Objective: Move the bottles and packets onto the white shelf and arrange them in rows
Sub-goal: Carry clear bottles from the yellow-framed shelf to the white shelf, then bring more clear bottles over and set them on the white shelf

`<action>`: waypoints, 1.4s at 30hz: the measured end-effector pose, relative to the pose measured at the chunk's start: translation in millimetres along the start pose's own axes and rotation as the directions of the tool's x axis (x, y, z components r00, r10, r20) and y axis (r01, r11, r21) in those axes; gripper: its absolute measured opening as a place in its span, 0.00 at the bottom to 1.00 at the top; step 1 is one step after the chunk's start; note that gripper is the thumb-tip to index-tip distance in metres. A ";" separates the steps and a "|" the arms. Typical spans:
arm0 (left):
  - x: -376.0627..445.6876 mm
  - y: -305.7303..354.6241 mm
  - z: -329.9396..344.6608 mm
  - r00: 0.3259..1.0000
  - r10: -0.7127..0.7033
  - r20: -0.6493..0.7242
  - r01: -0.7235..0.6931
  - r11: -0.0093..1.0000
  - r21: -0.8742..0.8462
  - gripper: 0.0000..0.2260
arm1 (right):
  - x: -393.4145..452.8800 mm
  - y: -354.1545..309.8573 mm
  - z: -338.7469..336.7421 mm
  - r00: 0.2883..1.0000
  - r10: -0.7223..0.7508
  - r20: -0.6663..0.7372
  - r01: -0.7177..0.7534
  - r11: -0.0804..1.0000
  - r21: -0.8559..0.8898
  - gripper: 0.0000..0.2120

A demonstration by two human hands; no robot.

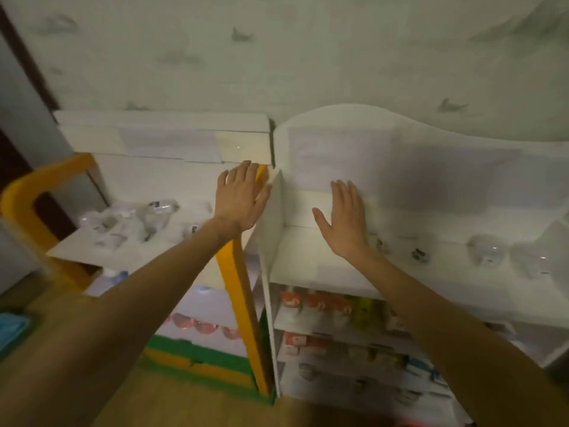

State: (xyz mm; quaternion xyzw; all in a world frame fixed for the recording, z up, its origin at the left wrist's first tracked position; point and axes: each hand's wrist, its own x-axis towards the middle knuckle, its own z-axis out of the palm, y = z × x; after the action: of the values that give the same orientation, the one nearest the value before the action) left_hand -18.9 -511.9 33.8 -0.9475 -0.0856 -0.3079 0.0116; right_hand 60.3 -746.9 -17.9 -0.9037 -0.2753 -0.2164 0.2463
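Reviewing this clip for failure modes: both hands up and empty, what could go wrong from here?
1. The clear bottles on the yellow rack lie in a loose, overlapping pile; taking one may roll others off the front edge.
2. The white shelf has a raised side panel between the left hand and right hand; a carried bottle could clip it.
3. The picture is blurred, so transparent bottles are hard to tell apart.

A yellow-framed rack [237, 288] stands against the patterned wall [277, 57]. Left of the rack, a blue bin [10, 332] sits on the wooden floor [191, 405].
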 end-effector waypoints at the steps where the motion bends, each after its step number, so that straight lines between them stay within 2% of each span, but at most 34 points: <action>1: -10.7 -23.2 -7.1 0.999 -0.034 0.014 0.034 0.999 -0.007 0.25 | 3.0 -26.8 6.0 0.999 -0.042 -0.008 0.042 0.999 0.027 0.33; 7: -72.1 -150.0 -29.9 0.959 -0.222 0.174 0.207 0.973 0.104 0.28 | 16.6 -162.7 48.7 0.963 -0.255 -0.092 0.269 0.939 0.214 0.27; 11: -101.5 -217.1 -30.4 0.906 -0.314 0.284 0.288 0.949 0.129 0.30 | 19.9 -223.7 82.6 0.929 -0.366 -0.052 0.368 0.903 0.222 0.25; 13: -112.8 -243.5 -24.8 0.862 -0.352 0.365 0.308 0.935 0.177 0.33 | 23.4 -246.1 102.2 0.919 -0.394 0.026 0.383 0.905 0.187 0.24; 16: -123.7 -280.4 -12.3 0.790 -0.403 0.462 0.317 0.914 0.254 0.35 | 34.3 -276.5 138.7 0.905 -0.334 0.264 0.297 0.939 0.172 0.27; 18: -125.8 -304.0 -2.5 0.754 -0.425 0.501 0.321 0.904 0.283 0.37 | 42.4 -291.2 164.4 0.866 -0.318 0.385 0.267 0.947 0.181 0.30; 21: -122.1 -338.3 12.7 0.717 -0.451 0.531 0.341 0.892 0.297 0.39 | 59.0 -306.8 207.3 0.805 -0.349 0.479 0.305 0.937 0.171 0.31; 28: -88.2 -427.6 53.5 0.688 -0.415 0.596 0.281 0.909 0.309 0.42 | 135.8 -348.7 306.5 0.748 -0.308 0.588 0.236 0.951 0.197 0.33; 31: -67.7 -460.8 69.7 0.732 -0.327 0.597 0.246 0.945 0.215 0.43 | 168.2 -360.8 343.2 0.748 -0.274 0.605 0.204 0.962 0.183 0.33; 33: -59.9 -474.4 81.3 0.749 -0.258 0.610 0.205 0.966 0.156 0.44 | 183.6 -366.2 364.0 0.748 -0.255 0.613 0.193 0.967 0.168 0.33; 37: -53.9 -490.0 107.2 0.738 -0.157 0.657 0.104 0.987 0.119 0.49 | 204.4 -371.7 396.8 0.745 -0.256 0.615 0.213 0.966 0.145 0.31; 42: -45.0 -511.0 132.5 0.737 -0.091 0.669 0.062 0.996 0.067 0.46 | 225.6 -381.1 426.4 0.749 -0.244 0.616 0.216 0.969 0.121 0.30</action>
State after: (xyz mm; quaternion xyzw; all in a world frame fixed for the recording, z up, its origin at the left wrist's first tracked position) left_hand -64.2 -5.6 -115.6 -0.9900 -0.1292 0.0555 -0.0135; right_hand 109.3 -140.9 -109.5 -0.8778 -0.4548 0.0732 0.1315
